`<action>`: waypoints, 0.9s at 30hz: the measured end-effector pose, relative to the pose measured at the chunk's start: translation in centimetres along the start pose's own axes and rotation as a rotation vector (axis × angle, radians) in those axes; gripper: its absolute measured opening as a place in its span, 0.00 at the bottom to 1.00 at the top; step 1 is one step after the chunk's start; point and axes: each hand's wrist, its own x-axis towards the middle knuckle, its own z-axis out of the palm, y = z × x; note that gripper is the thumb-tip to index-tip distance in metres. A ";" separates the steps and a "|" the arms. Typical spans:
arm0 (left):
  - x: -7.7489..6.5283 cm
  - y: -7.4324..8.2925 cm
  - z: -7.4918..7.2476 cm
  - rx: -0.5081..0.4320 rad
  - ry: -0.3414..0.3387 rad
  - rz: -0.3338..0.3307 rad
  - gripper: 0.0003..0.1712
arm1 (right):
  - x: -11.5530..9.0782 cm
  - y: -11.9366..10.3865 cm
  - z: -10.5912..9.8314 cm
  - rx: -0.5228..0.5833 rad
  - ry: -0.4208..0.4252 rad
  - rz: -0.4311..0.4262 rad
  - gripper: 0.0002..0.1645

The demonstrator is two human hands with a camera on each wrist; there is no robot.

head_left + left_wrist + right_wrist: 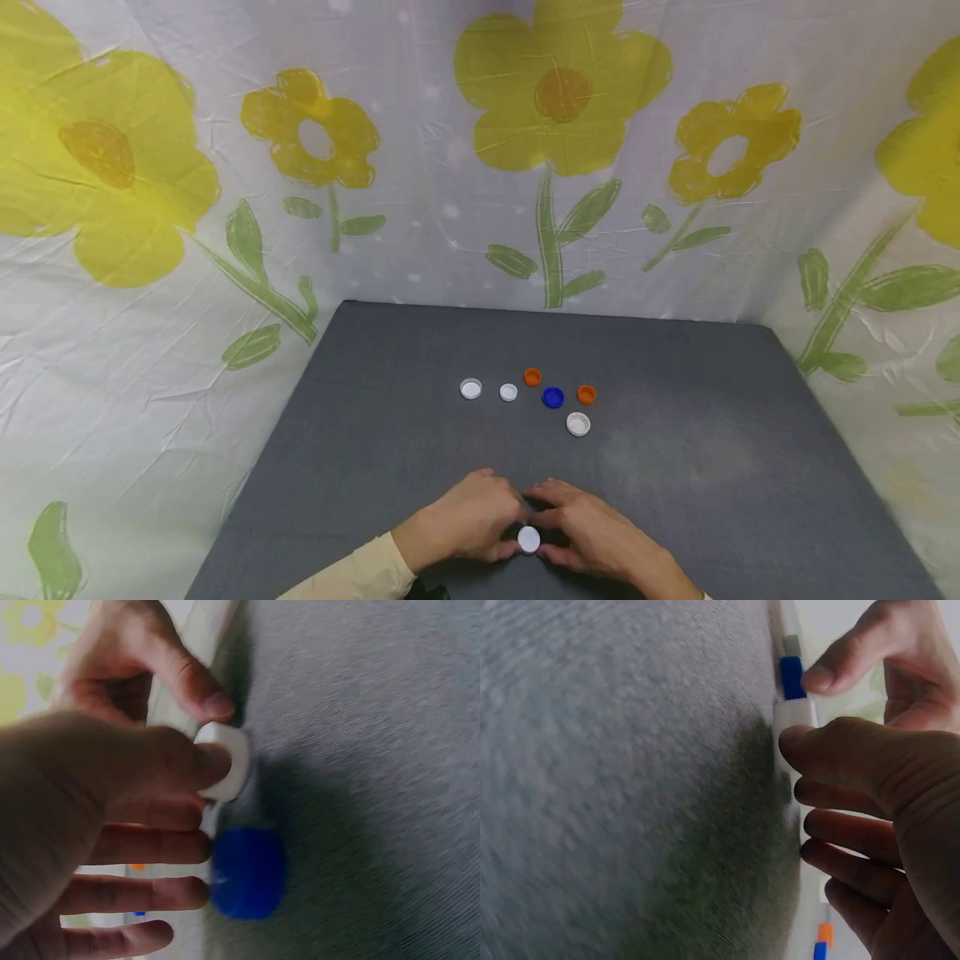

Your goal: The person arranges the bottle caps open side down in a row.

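A round white bottle cap (pixel 528 540) sits near the front of the dark table, between the two hands. My left hand (pixel 476 517) has its thumb against the cap's side in the left wrist view, with the index finger close to the far side. From the right, my right hand (pixel 592 533) bears its thumb on the same white cap (pixel 792 724); its other fingers extend past it. Beside the white cap is a blurred blue piece (pixel 249 874), with a grey piece (pixel 791 645) by it; the left hand hides both from the head view.
Farther back lie a clear-rimmed white cap (pixel 471 388), a small white cap (pixel 508 392), two orange caps (pixel 532 377), a blue cap (pixel 552 397) and a larger white cap (pixel 578 424). Flower-printed fabric (pixel 427 167) surrounds the table (pixel 375 450).
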 end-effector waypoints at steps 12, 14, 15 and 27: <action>1.8 -2.6 -1.8 0.046 0.115 -0.163 0.17 | 0.1 2.8 -1.8 -0.139 0.164 0.086 0.18; 2.4 -3.0 -2.0 0.043 0.135 -0.182 0.17 | 0.1 3.3 -2.3 -0.173 0.201 0.120 0.19; 2.8 -3.2 -2.0 0.040 0.144 -0.190 0.18 | 0.2 3.6 -2.6 -0.193 0.216 0.141 0.19; 7.4 -4.4 -2.3 -0.034 0.173 -0.303 0.16 | 1.2 6.8 -5.4 -0.260 0.275 0.265 0.24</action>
